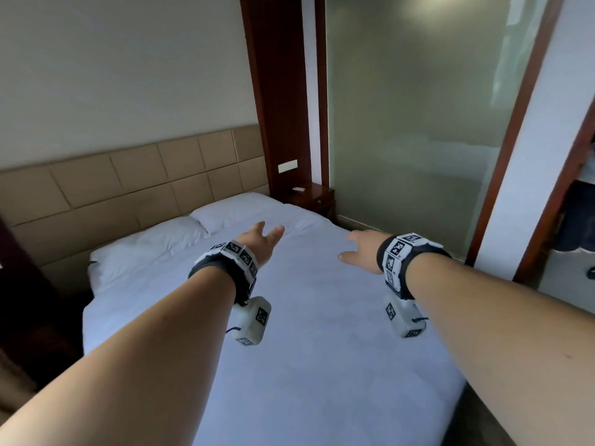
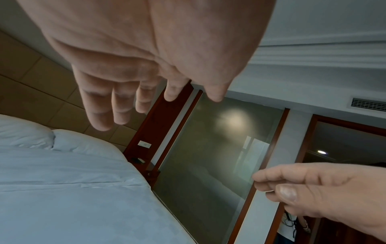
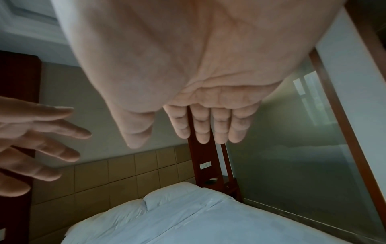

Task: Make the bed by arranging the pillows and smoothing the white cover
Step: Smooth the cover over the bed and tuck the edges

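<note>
A white cover (image 1: 306, 333) lies flat over the bed. Two white pillows sit side by side against the tan headboard (image 1: 128, 188): the left pillow (image 1: 145, 249) and the right pillow (image 1: 235, 210). Both arms stretch out over the cover. My left hand (image 1: 265, 238) hovers palm down with straight, spread fingers (image 2: 100, 115), holding nothing. My right hand (image 1: 357, 249) also hovers above the cover, fingers (image 3: 202, 132) straight and together, empty. The wrist views show air between each palm and the cover (image 2: 62, 189) (image 3: 188, 219).
A dark wooden nightstand (image 1: 312, 196) stands at the bed's far right corner, below a wall switch (image 1: 287, 165). A frosted glass wall (image 1: 418, 140) runs along the bed's right side. A dark wood doorway (image 1: 566, 194) opens at the right. Dark furniture (image 1: 19, 284) borders the left.
</note>
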`<state>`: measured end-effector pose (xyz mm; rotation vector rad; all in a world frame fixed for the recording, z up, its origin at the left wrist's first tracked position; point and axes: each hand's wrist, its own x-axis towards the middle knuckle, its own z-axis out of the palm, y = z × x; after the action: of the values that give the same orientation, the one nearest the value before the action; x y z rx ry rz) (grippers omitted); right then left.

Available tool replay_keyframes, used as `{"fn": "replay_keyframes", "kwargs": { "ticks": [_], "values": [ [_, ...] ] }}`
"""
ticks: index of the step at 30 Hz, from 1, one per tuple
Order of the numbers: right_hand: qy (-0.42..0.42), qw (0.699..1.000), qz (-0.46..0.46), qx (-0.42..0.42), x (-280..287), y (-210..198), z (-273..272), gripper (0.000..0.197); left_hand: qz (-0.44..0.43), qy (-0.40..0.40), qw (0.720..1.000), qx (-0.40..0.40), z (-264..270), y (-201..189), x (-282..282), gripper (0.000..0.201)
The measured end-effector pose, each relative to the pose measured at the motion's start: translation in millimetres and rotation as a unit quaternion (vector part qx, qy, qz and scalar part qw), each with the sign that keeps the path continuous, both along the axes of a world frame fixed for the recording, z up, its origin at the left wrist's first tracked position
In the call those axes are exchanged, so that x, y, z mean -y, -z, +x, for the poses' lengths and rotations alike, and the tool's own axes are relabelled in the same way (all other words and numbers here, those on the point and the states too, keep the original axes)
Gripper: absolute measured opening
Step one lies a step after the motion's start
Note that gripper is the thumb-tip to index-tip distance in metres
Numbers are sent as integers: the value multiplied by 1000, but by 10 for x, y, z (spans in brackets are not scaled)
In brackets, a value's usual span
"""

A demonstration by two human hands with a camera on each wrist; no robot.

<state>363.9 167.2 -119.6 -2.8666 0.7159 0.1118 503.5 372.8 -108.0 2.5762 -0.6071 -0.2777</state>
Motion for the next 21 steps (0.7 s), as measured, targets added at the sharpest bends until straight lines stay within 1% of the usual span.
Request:
{"fn": "replay_keyframes", "kwargs": {
  "ticks": [4, 7, 9, 10, 11, 13, 14, 15, 17, 18, 21],
  "values": [
    [-29, 1000, -2, 2, 1145, 168, -167, 73, 1, -19, 1000, 17, -188, 171, 1100, 75],
    [-39, 999, 9, -3, 2022, 220, -350, 69, 0, -20, 1000, 5, -319, 254, 1928, 72],
    [-37, 999, 10, -9, 2586, 179, -418, 65, -23, -22, 999, -11, -385, 242, 2442, 68],
    [-35, 999, 12, -9, 2729, 181, -405, 63, -38, -26, 999, -17, -379, 240, 2556, 69],
    [-34, 999, 16, -6, 2989, 150, -389, 58, -44, -29, 998, -17, -392, 203, 2790, 70],
    [-37, 999, 23, 4, 3469, 119, -291, 41, -48, -35, 998, -15, -359, 123, 3230, 70],
    [-39, 999, 30, 9, 3681, 141, -222, 38, -47, -38, 998, -10, -299, 116, 3417, 69],
    [-42, 998, 34, 11, 3871, 180, -156, 40, -34, -39, 999, -2, -230, 138, 3603, 66],
    [-49, 998, 40, 2, 4225, 331, -40, 54, 18, -37, 999, 10, -77, 263, 3948, 61],
    [-54, 998, 40, -11, 4408, 431, 9, 59, 43, -40, 998, 14, -19, 347, 4115, 61],
    [-75, 996, 28, -41, 5034, 673, 217, 66, 35, -76, 996, -19, 90, 567, 4646, 73]
  ]
}}
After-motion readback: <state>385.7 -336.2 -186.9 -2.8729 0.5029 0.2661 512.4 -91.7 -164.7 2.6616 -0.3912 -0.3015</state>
